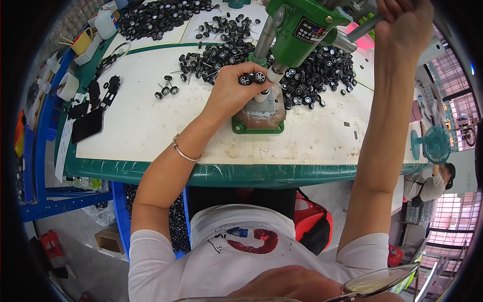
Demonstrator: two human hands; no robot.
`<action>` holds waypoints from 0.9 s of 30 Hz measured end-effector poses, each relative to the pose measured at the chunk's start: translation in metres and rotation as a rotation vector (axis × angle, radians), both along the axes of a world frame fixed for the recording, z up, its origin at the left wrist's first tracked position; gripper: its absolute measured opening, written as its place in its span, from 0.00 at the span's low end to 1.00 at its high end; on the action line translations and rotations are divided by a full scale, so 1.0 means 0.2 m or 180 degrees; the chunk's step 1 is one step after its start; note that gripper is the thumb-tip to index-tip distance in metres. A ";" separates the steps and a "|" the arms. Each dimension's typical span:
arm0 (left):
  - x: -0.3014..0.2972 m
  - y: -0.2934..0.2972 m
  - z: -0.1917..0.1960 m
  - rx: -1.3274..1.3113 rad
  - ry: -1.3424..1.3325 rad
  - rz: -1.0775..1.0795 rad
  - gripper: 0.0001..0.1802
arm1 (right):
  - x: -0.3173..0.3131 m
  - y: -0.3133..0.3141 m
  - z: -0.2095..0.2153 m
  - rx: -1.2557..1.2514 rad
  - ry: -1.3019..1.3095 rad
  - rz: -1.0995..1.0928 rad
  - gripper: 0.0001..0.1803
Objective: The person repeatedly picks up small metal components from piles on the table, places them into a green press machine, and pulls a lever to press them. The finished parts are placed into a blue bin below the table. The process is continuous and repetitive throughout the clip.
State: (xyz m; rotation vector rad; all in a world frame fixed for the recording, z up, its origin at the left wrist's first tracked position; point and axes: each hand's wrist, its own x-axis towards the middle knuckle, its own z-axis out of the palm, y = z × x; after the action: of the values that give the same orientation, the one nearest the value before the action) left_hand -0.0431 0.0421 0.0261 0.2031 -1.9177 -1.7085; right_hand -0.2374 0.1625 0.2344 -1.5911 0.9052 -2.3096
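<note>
- In the head view, your left hand point(229, 90) pinches a few small black wheels point(251, 78) between thumb and fingers, beside the ram tip of the green press point(304, 35) and above its base plate point(259, 109); whether they touch the tip, you cannot tell.
- Your right hand point(406, 27) is curled around the press lever point(366, 27), raised over the tabletop's right side and partly cut off above.
- The press stands near the middle of the tabletop point(166, 136), back from its near green edge.
- A wheel pile point(322, 75) lies right of the press; another pile, of wheels with axles point(216, 59), spreads to its left, toward the far edge.
- Apart from these, a small wheel cluster point(167, 89) sits nearer the left edge.
- By that left edge lies a dark flat device point(88, 126).
- Near the right edge stands a teal fan point(435, 145).
</note>
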 end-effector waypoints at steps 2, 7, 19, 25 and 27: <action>0.02 0.00 0.02 0.0029 -0.0134 -0.0023 0.08 | 0.29 0.01 -0.02 -0.0464 0.0447 -0.1452 0.17; 0.00 0.01 0.01 0.0107 -0.0109 -0.0038 0.11 | 0.33 0.13 -0.06 -0.0406 0.0497 -0.0887 0.11; 0.00 0.00 0.00 -0.0005 -0.0066 0.0051 0.15 | 0.41 0.07 -0.07 -0.0702 0.0214 -0.1558 0.19; 0.01 0.02 0.02 -0.0184 -0.0117 0.0044 0.16 | 0.33 0.07 -0.01 -0.0082 0.0224 -0.1252 0.15; 0.00 0.01 0.01 -0.0366 -0.0126 0.0161 0.16 | 0.27 0.01 0.03 0.0035 -0.0026 -0.1310 0.14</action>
State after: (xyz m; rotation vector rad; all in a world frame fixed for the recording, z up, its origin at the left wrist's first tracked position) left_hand -0.0421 0.0434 0.0279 0.2411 -2.0156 -1.5673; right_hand -0.1830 0.1643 0.2398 -1.5026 1.3493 -2.5615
